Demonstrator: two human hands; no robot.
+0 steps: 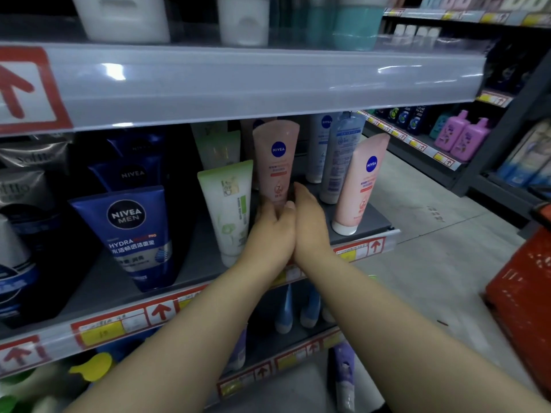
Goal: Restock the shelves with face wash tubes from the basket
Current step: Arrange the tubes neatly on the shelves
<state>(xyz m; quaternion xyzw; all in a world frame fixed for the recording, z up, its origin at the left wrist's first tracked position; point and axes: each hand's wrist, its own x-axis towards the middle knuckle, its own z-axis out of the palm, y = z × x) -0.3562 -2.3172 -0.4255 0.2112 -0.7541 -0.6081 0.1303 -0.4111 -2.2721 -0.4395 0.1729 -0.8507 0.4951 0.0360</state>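
A pink Nivea face wash tube [277, 156] stands upright, cap down, on the middle shelf [119, 281]. Both hands wrap its lower end: my left hand [272, 231] from the left, my right hand [310, 219] from the right, fingers touching each other. A second pink Nivea tube [362, 186] leans at the shelf's right end. A green-and-white tube [229, 210] stands just left of my hands. The red basket [524, 290] sits at the right edge of the view, its contents out of sight.
Blue Nivea Men tubes [134, 234] and dark tubes fill the shelf's left part. White-blue tubes [340, 153] stand behind at the right. The upper shelf's price rail [238, 81] overhangs closely. Lower shelves hold more tubes. An aisle floor [432, 239] and another rack lie to the right.
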